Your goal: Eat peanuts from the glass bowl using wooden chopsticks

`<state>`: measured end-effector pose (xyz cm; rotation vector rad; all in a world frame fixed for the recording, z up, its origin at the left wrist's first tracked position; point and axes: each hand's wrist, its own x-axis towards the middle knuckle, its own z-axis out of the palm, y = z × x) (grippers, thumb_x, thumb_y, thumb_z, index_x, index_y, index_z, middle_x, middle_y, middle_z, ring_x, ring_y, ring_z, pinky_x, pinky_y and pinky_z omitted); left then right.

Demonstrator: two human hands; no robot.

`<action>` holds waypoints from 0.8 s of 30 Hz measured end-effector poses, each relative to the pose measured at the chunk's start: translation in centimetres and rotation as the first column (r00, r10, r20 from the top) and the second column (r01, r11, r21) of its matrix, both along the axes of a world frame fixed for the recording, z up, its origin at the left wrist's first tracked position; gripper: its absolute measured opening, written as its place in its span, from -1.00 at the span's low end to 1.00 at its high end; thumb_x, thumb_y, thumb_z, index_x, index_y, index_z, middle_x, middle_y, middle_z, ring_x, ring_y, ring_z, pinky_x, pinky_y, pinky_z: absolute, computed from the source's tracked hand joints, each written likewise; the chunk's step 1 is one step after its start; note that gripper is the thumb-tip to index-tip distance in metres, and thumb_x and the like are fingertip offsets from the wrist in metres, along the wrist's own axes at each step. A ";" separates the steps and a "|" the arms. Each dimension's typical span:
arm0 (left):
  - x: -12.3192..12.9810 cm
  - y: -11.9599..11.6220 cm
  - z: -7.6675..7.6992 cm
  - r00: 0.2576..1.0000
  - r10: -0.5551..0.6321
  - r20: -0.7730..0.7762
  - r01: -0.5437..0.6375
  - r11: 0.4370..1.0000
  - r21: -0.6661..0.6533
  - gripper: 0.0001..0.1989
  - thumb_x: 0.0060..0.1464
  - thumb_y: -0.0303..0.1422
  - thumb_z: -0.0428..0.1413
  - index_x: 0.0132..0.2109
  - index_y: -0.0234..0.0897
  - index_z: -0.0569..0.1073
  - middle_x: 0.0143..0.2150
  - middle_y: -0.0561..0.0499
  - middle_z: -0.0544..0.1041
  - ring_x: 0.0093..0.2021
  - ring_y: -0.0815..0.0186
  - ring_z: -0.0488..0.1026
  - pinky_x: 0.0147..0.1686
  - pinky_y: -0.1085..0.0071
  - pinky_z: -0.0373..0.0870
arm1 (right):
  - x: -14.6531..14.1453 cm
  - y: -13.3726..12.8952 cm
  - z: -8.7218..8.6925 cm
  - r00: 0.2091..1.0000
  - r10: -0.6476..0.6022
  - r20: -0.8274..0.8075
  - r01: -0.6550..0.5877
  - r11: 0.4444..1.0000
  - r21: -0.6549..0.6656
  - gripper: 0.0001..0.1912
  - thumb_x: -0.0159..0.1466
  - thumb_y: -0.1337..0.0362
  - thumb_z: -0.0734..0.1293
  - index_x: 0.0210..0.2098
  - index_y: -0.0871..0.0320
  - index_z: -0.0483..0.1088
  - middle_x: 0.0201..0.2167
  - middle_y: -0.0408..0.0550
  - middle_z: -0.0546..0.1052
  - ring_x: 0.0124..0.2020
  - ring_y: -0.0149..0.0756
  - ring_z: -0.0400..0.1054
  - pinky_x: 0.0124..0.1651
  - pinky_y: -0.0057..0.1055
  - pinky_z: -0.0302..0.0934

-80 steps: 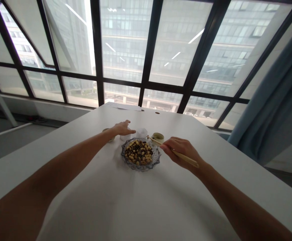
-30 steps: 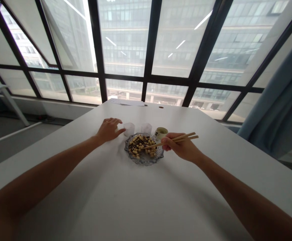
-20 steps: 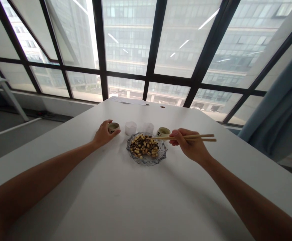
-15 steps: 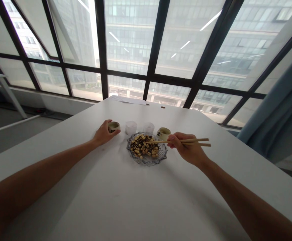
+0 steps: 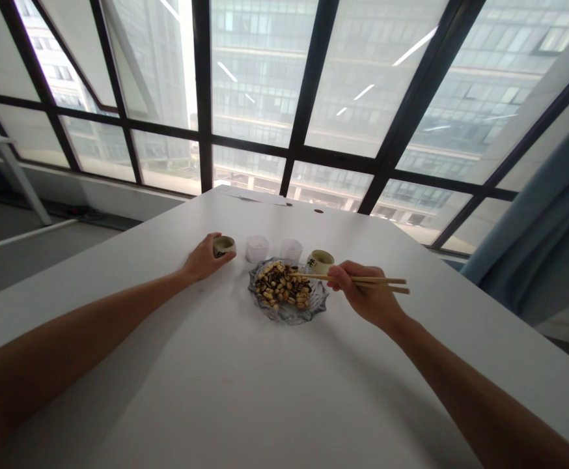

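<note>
My left hand (image 5: 206, 257) is closed around the side of a small ceramic cup (image 5: 224, 245) with dark writing, which stands on the table. In my right hand (image 5: 362, 290) is a pair of wooden chopsticks (image 5: 382, 281), their tips over the nuts and seeds (image 5: 280, 286). These lie heaped in a scalloped glass dish (image 5: 316, 306), mostly in its left and middle part. Behind the dish stand two translucent plastic cups, a left one (image 5: 257, 249) and a right one (image 5: 291, 249). A second ceramic cup (image 5: 321, 260) is just beyond my right fingers.
Everything stands on a white table (image 5: 226, 384). Paper sheets (image 5: 250, 195) and two small dark round spots, one (image 5: 318, 211) farther right, are at its far end. Large windows rise behind it. A blue curtain (image 5: 523, 241) hangs at the right.
The chopstick tips have shifted slightly to the right over the heap, and the chopsticks' rear ends sit a little lower and closer together. My left hand stays on its cup; the view has moved slightly.
</note>
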<state>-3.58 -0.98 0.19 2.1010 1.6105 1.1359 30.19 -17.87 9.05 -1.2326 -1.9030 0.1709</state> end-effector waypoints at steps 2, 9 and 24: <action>0.0 0.0 0.0 1.000 -0.003 0.000 0.003 1.000 0.001 -0.19 0.00 0.06 0.19 0.27 -0.32 0.24 0.05 -0.21 0.53 0.00 0.06 0.51 0.02 0.15 0.44 | 0.0 -0.1 0.1 0.999 0.005 0.035 -0.005 1.000 0.003 -0.48 0.39 -0.08 0.22 -0.51 0.14 0.46 -0.59 -0.04 0.55 -0.58 -0.30 0.42 -0.51 -0.39 0.25; 0.0 -0.1 0.0 1.000 -0.016 0.013 0.016 1.000 0.000 -0.20 0.00 0.06 0.19 0.26 -0.31 0.24 0.08 -0.22 0.52 0.04 0.06 0.51 0.06 0.13 0.43 | -0.1 -0.1 0.1 0.997 0.019 0.076 -0.020 1.000 0.021 -0.51 0.39 -0.05 0.23 -0.49 0.14 0.47 -0.59 -0.04 0.55 -0.58 -0.30 0.42 -0.50 -0.40 0.25; 0.0 -0.1 0.4 0.998 0.058 -0.006 -0.059 0.998 -0.028 -0.17 -0.11 0.10 0.26 0.19 -0.32 0.31 0.01 -0.22 0.55 0.00 0.01 0.53 -0.02 0.19 0.45 | 0.5 1.3 -0.3 0.887 -0.088 -0.453 0.053 0.995 -0.090 -0.43 0.17 -0.25 0.38 -0.47 0.18 0.51 -0.62 0.00 0.56 -0.64 -0.31 0.42 -0.58 -0.41 0.33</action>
